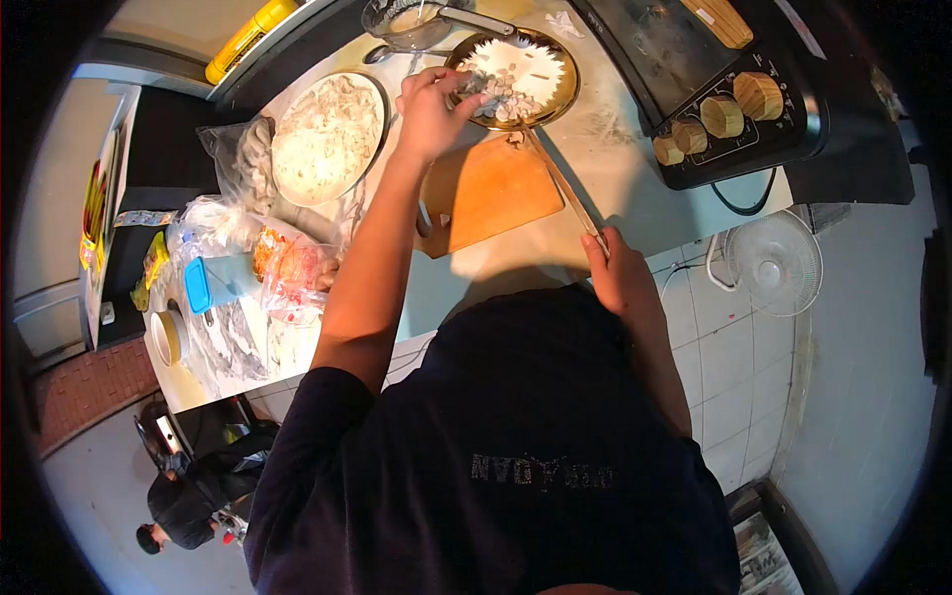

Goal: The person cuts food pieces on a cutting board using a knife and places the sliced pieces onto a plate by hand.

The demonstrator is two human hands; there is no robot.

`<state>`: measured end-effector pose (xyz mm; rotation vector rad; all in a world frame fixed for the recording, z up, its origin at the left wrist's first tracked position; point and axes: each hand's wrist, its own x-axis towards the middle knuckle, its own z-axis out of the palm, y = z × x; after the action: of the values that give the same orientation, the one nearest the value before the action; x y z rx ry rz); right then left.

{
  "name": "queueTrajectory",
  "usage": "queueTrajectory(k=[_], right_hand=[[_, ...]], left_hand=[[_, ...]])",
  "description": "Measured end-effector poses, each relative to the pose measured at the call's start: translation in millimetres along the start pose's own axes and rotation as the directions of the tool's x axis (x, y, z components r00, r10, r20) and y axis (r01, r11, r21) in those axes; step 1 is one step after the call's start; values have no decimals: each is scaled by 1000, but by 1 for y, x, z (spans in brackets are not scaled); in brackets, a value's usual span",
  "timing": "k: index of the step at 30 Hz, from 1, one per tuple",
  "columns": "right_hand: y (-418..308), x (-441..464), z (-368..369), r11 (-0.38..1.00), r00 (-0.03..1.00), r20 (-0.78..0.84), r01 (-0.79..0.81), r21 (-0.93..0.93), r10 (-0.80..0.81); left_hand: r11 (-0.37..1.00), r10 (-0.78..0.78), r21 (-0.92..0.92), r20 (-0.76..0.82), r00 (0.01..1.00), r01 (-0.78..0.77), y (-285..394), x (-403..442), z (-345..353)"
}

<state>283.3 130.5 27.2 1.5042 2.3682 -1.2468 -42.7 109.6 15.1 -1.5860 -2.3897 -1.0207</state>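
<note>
My left hand (pixel 434 111) is over the left side of a round gold-rimmed plate (pixel 567 91), thumb and fingers apart, beside small pale chopped pieces (pixel 511 96) on the plate. My right hand (pixel 625 270) is closed round the near end of a long, thin, brown wooden-looking utensil (pixel 563 183). Its far end reaches the near rim of the plate; what kind of utensil it is I cannot tell. Just below the plate lies an orange-brown cutting board (pixel 501 193), partly covered by my left forearm.
Left of my arm stands a large plate of pale food (pixel 327 139) beside plastic bags and a blue-lidded container (pixel 198 286). A pan (pixel 407 25) is at the back. An appliance with wooden knobs (pixel 722 116) stands right, above a fan (pixel 772 263). Another person (pixel 188 506) is lower left.
</note>
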Motion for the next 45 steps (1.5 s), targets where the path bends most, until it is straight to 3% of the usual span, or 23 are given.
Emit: queueTrajectory(k=[1,2,3,5,6,7,9,12,15,17,22,27,30,32,36,39,41,45], right_hand=[[-1,-1,-1,1000,1000,4,-19,-4,19],[-1,-1,-1,1000,1000,10,-20,-4,20],[0,-1,-1,1000,1000,-1,-3,18,3],[0,-1,-2,999,1000,2,12,38,-12],[-1,0,-3,1000,1000,14,8,28,-9],[-2,1,-3,1000,1000,26,5,17,-5],[-1,5,0,1000,999,37,15,13,-16],[-6,7,0,1000,998,55,22,5,-22],[-12,8,-1,1000,996,91,12,-18,-10],[-13,9,-1,999,994,109,10,-35,-7],[-8,10,0,999,995,89,48,-20,-46],[-10,8,-3,999,996,93,21,-36,-18],[-7,7,-3,999,996,90,30,-26,-28],[-6,7,-4,999,996,83,36,-15,-35],[-6,4,-3,999,998,57,34,-20,-32],[-8,4,-4,999,997,64,32,-15,-31],[-9,4,-3,1000,997,79,19,-7,-19],[-5,5,8,994,992,61,105,17,-106]], left_hand=[[999,0,-37,48,999,1,0,-1,-6],[993,106,48,-8,994,-106,0,-8,-13],[994,101,51,-3,995,-101,-2,-18,-19],[998,20,-60,196,980,-9,-10,-39,-31],[991,55,-133,274,960,-19,-10,-49,-41],[992,43,-129,278,960,-7,-5,-62,-50],[991,-127,29,447,886,127,5,-86,-66],[992,-88,118,392,916,45,11,-124,-73],[976,-211,121,302,930,182,17,-144,-69],[978,-192,130,241,951,164,17,-151,-63],[985,-170,-1,150,974,172,21,-139,-51],[988,-142,-34,151,978,149,31,-115,-26],[981,-182,-22,231,956,192,30,-110,-13],[955,-288,137,199,937,264,32,-108,-10],[917,-351,240,108,930,319,38,-111,-20],[940,-334,131,151,930,316,30,-117,-23],[988,-155,15,161,975,155,29,-121,-23],[996,-92,23,176,980,89,30,-124,-18]])
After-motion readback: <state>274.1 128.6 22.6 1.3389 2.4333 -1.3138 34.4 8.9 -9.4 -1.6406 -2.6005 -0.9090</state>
